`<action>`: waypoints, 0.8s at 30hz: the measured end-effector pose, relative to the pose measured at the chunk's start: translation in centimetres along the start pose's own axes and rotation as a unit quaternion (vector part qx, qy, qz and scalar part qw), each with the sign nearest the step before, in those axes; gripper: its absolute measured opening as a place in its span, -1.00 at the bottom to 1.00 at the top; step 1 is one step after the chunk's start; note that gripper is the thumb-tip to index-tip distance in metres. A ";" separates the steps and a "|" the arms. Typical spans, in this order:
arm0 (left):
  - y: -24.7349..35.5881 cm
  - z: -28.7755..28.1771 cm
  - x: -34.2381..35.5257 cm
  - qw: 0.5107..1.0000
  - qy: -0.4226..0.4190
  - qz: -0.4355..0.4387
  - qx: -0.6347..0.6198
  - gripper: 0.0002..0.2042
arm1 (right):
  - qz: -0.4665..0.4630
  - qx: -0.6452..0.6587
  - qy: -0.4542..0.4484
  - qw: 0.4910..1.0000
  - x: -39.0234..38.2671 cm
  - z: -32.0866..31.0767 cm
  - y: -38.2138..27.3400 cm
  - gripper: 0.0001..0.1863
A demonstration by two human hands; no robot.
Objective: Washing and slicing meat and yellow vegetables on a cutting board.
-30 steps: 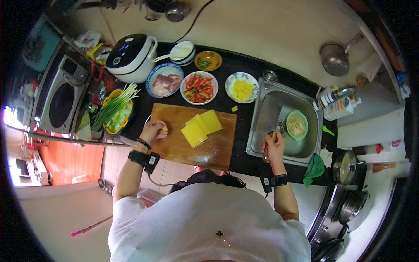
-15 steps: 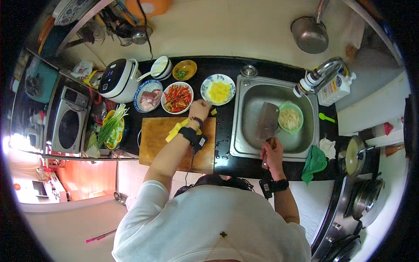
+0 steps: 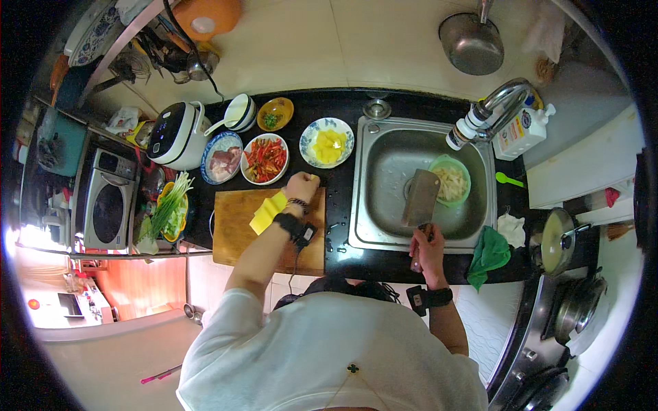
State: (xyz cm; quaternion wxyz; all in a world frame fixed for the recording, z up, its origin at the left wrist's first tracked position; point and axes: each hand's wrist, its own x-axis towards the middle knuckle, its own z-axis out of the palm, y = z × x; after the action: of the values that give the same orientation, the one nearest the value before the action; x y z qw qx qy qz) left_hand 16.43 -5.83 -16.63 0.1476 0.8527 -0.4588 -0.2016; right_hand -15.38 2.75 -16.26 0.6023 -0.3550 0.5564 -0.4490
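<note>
My left hand (image 3: 301, 186) is at the far right corner of the wooden cutting board (image 3: 233, 240). Its fingers are closed, with a small yellow piece (image 3: 315, 177) at the fingertips. Flat yellow slices (image 3: 266, 214) lie on the board, partly under my left wrist. A cleaver (image 3: 420, 198) is gripped by its handle in my right hand (image 3: 429, 255), at the sink's near edge. Its broad blade reaches over the sink (image 3: 384, 185), beside a light green bowl (image 3: 449, 179) of pale strips. Beyond the board stands a patterned plate (image 3: 308, 154) of yellow pieces.
Left of that plate are a bowl of cut red peppers (image 3: 266, 159), a bowl of meat (image 3: 223, 163) and a rice cooker (image 3: 179, 137). Scallions (image 3: 168, 205) lie on a yellow basket. The faucet (image 3: 504, 99) overhangs the sink; a green cloth (image 3: 489, 255) lies at its right.
My left hand has drawn back slightly toward me, and its fingertips now meet the small yellow piece that lay beside the board. The cleaver stays in my right hand. The view has shifted.
</note>
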 end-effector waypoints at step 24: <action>-17.9 -8.6 -3.8 0.984 -0.110 0.105 0.093 -0.31 | -0.022 -0.136 -0.164 0.977 -4.7 14.0 -1.8 -0.84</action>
State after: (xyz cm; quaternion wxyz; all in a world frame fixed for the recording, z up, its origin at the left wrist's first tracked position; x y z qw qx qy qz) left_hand 31.62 7.53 -16.16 0.0367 0.7828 -0.5756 -0.2337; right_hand -1.65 5.48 -11.14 0.6212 -0.5145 0.4981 -0.3182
